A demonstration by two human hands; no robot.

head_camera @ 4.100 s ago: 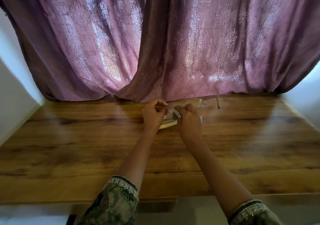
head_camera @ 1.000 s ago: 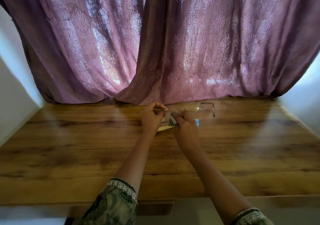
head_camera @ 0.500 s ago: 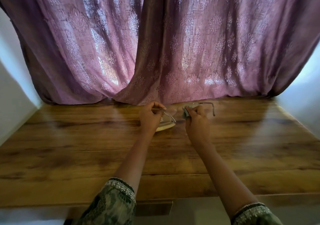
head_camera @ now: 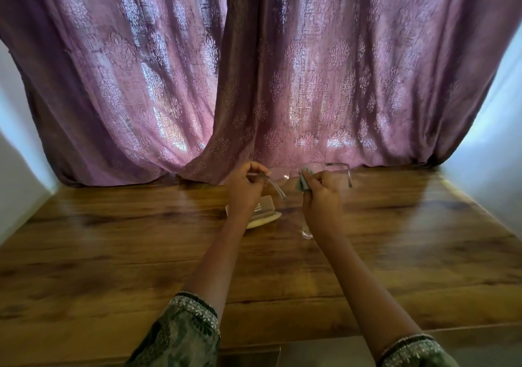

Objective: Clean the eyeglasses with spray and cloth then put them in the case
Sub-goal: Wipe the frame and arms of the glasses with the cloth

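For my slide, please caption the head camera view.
Left hand holds the eyeglasses by a temple; right hand presses a green cloth to one lens, over a wooden table.

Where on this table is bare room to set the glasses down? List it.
Bare table lies wide between the case and the left wall, and between the right hand and the right wall. Crowded: the middle near the curtain, with case, left hand, eyeglasses, cloth and a small clear object.
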